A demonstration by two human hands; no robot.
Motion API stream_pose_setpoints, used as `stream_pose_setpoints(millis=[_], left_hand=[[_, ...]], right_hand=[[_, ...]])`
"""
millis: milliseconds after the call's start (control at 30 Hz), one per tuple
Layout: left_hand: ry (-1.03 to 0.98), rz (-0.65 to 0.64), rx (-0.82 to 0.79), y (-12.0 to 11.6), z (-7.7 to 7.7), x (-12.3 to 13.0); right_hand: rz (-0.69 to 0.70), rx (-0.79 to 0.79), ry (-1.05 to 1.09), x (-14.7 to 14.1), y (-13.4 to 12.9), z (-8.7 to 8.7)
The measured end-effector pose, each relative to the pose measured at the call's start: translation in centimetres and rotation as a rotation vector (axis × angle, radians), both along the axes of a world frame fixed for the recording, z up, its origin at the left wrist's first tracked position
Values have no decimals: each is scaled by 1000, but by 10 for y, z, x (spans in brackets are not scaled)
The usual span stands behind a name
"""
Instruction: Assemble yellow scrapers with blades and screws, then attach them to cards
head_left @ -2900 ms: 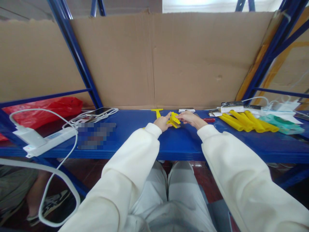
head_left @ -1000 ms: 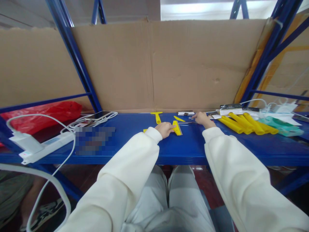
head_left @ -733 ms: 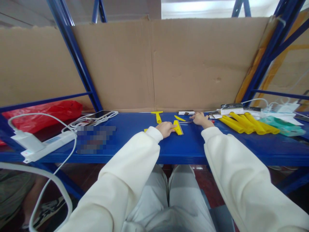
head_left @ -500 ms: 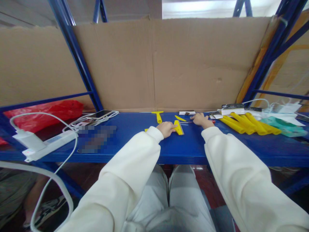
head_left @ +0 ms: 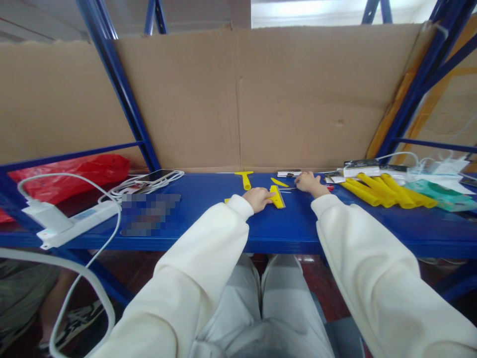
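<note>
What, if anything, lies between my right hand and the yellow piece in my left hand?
Thin metallic-looking strips lie on the blue tabletop between your right hand and the yellow piece in your left hand. They look low; nothing tall visibly blocks the way.

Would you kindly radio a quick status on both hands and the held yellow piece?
Left hand holding the yellow flared piece. Right hand low at the blue tabletop, grip unclear. Loose yellow sliver just beyond the flared piece.

Nearer than the hands (head_left: 257,200), the surface (head_left: 281,227) gives passage; beyond them, cardboard (head_left: 309,104) blocks; to their right, tubes (head_left: 362,192).
</note>
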State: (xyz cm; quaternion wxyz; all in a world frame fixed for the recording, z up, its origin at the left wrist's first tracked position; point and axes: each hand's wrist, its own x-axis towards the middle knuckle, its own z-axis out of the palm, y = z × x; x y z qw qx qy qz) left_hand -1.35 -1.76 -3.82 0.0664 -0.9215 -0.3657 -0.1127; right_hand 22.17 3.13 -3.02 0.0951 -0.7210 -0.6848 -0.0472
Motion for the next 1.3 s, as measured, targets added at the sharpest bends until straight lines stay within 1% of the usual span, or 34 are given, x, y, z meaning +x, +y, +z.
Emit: stream_pose_setpoints(millis=[133, 300, 567, 767, 1067, 1200, 1300], left_hand=[[11, 1, -10, -1, 1, 0], [0, 9, -14, -3, 3, 1], [10, 8, -16, -3, 3, 1], [-9, 12, -8, -3, 2, 1], [-7, 2, -19, -3, 3, 1], [-14, -6, -10, -1, 1, 0], [-26, -16, 2, 1, 0, -1]], right_hand=[[-41, 30, 60, -4, -2, 2], [-138, -51, 144, -4, 4, 4], [-195, -65, 110, 0, 18, 0], [-136, -95, 119, 0, 14, -1], [-60, -48, 80, -1, 9, -4], [-13, -5, 96, -1, 8, -6], [31, 76, 143, -1, 8, -7]])
